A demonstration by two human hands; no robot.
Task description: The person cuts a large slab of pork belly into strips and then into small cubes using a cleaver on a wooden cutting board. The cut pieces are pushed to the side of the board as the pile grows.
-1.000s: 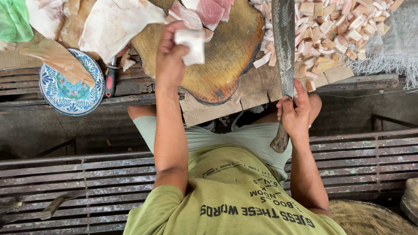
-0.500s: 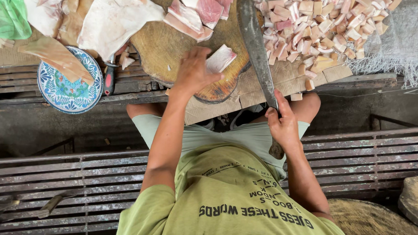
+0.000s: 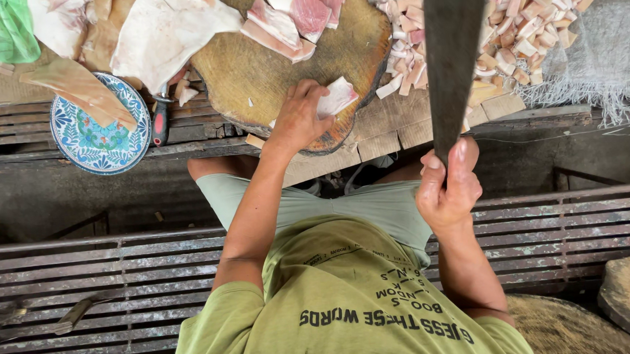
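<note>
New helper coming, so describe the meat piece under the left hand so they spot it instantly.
Start at the round wooden chopping block. On its near edge the left hand presses a small pale slab with a pinkish face. Unlike the larger strips at the far edge, it lies alone under the fingers.

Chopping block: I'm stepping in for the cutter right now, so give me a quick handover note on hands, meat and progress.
Left hand holds a meat piece at the near edge of the round wooden block.
Right hand grips the cleaver, blade raised above the bench.
Done: heap of diced pieces right of the block.
Left: that piece, strips on the block's far side, a pale slab beside it.
</note>
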